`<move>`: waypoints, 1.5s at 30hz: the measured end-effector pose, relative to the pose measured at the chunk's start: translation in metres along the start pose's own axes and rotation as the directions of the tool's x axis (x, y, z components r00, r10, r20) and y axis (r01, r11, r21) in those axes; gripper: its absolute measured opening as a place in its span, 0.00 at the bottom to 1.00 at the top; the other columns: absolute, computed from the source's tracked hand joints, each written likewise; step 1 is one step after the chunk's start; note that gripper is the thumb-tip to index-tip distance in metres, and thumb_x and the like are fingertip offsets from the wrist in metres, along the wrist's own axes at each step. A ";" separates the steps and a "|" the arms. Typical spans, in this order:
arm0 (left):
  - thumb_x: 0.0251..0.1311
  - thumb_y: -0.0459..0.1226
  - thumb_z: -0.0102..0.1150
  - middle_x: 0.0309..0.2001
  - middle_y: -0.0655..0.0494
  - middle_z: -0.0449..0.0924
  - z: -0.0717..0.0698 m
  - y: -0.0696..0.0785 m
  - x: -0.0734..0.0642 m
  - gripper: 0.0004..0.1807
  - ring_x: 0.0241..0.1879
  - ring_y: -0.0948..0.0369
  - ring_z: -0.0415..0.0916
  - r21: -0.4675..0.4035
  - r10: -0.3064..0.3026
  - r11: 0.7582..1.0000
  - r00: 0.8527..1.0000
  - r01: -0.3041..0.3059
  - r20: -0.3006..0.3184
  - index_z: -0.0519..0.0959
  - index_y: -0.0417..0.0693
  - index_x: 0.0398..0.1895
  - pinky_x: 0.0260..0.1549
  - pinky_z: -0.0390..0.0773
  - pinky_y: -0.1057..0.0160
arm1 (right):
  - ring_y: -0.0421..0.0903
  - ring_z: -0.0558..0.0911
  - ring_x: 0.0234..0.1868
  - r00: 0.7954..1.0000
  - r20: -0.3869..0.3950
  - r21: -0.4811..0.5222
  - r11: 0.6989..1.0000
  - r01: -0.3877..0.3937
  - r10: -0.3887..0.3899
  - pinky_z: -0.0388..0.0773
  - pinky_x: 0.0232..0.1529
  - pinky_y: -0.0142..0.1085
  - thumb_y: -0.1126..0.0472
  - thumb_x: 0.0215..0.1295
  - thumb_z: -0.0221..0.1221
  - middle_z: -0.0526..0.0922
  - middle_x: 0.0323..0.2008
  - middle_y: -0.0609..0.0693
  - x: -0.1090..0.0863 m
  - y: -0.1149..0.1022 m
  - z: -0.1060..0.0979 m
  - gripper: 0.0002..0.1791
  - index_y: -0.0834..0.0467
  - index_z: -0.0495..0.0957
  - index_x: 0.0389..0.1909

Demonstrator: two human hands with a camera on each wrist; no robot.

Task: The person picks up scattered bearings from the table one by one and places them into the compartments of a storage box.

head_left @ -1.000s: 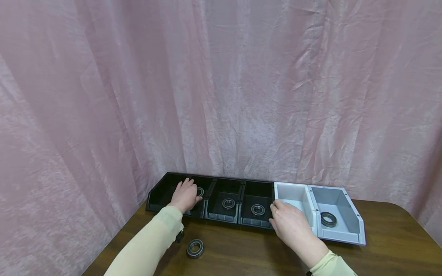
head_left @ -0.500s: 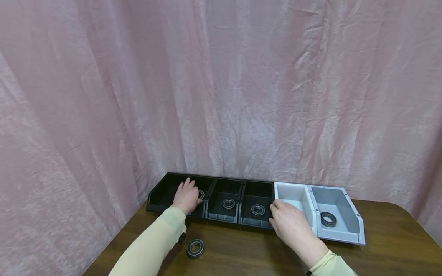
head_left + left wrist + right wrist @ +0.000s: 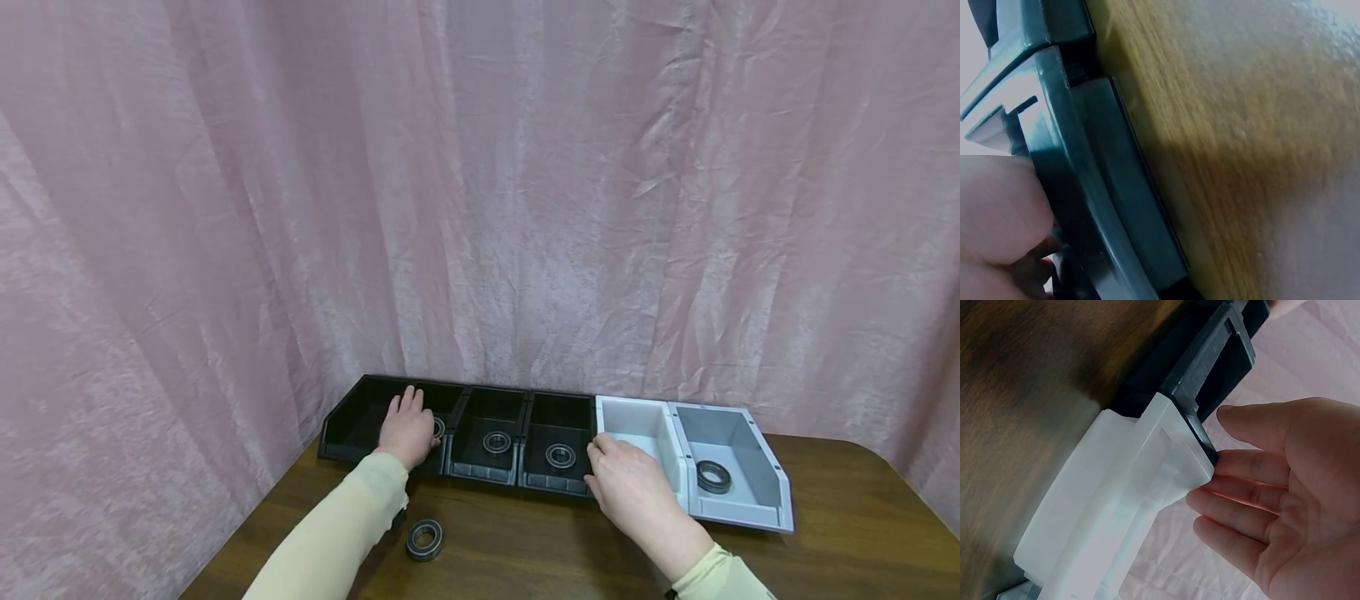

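Note:
In the head view my left hand [image 3: 407, 433] reaches into the left part of the row of black bins, fingers stretched forward. Just right of it, between fingers and thumb, a ball bearing [image 3: 438, 428] shows in part; whether the hand touches it is hidden. My right hand [image 3: 628, 481] is at the join of the rightmost black bin [image 3: 558, 412] and the white bin [image 3: 633, 408], fingers fairly straight. In the right wrist view its fingertips touch or nearly touch the wall edge there. One bearing [image 3: 424, 540] lies on the table below the left forearm.
Further bearings lie in two black bins, one [image 3: 497, 442] in the third bin and one [image 3: 560, 456] in the fourth. The grey bin [image 3: 780, 500] at the right end holds another bearing [image 3: 713, 477]. A wooden table [image 3: 517, 550] carries the row. Behind hangs a pink curtain [image 3: 480, 208].
My left hand has come slightly back and to the right, and the bearing beside it has shifted a little toward the bin's front. The right hand has stayed in place.

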State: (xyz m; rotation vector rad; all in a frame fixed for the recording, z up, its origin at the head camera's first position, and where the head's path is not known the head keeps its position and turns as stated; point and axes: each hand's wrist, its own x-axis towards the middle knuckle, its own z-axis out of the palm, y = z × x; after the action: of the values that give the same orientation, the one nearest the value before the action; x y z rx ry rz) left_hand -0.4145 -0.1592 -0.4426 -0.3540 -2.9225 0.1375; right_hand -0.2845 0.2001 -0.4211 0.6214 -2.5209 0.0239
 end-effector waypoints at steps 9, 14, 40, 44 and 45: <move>0.70 0.44 0.75 0.83 0.31 0.59 0.007 -0.003 0.006 0.22 0.86 0.34 0.45 0.025 -0.003 1.000 0.997 0.001 0.071 0.89 0.39 0.58 0.82 0.48 0.32 | 0.54 0.87 0.38 1.000 0.009 0.003 1.000 -0.004 0.004 0.88 0.42 0.47 0.59 0.59 0.81 0.84 0.41 0.57 0.000 -0.002 -0.003 0.21 0.68 0.88 0.46; 0.68 0.44 0.76 0.83 0.30 0.60 0.008 -0.004 0.007 0.18 0.86 0.33 0.45 0.030 0.001 1.000 0.997 -0.004 0.076 0.91 0.42 0.53 0.81 0.49 0.30 | 0.53 0.87 0.37 1.000 -0.005 -0.005 1.000 0.007 -0.007 0.88 0.41 0.47 0.59 0.58 0.82 0.84 0.40 0.56 0.000 -0.002 -0.002 0.21 0.68 0.88 0.46; 0.70 0.42 0.74 0.87 0.36 0.54 -0.004 0.004 0.009 0.09 0.87 0.34 0.38 0.021 -0.024 1.000 0.982 0.020 0.190 0.94 0.47 0.42 0.81 0.43 0.27 | 0.53 0.87 0.38 1.000 0.008 0.000 1.000 -0.003 0.003 0.88 0.43 0.47 0.59 0.59 0.82 0.84 0.41 0.57 0.000 -0.002 -0.003 0.22 0.68 0.88 0.47; 0.69 0.42 0.75 0.86 0.36 0.55 -0.004 0.004 0.009 0.09 0.87 0.35 0.39 -0.013 -0.021 1.000 0.985 0.023 0.172 0.93 0.46 0.45 0.81 0.44 0.28 | 0.54 0.87 0.38 1.000 0.000 0.001 1.000 0.001 -0.001 0.88 0.43 0.48 0.59 0.59 0.82 0.84 0.41 0.57 0.000 -0.002 -0.003 0.22 0.69 0.88 0.47; 0.69 0.41 0.75 0.86 0.35 0.55 -0.006 0.004 0.008 0.09 0.87 0.35 0.41 -0.022 -0.020 0.999 0.986 0.024 0.167 0.93 0.46 0.44 0.81 0.44 0.28 | 0.54 0.87 0.38 1.000 0.000 0.002 1.000 0.000 0.000 0.88 0.43 0.48 0.59 0.59 0.82 0.84 0.41 0.57 0.000 -0.002 -0.003 0.22 0.69 0.88 0.47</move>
State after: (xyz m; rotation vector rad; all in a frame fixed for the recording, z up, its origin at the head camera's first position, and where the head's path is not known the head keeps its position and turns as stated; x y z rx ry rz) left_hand -0.4203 -0.1527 -0.4362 -0.3280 -3.0945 0.1345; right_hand -0.2818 0.1992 -0.4188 0.6223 -2.5209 0.0269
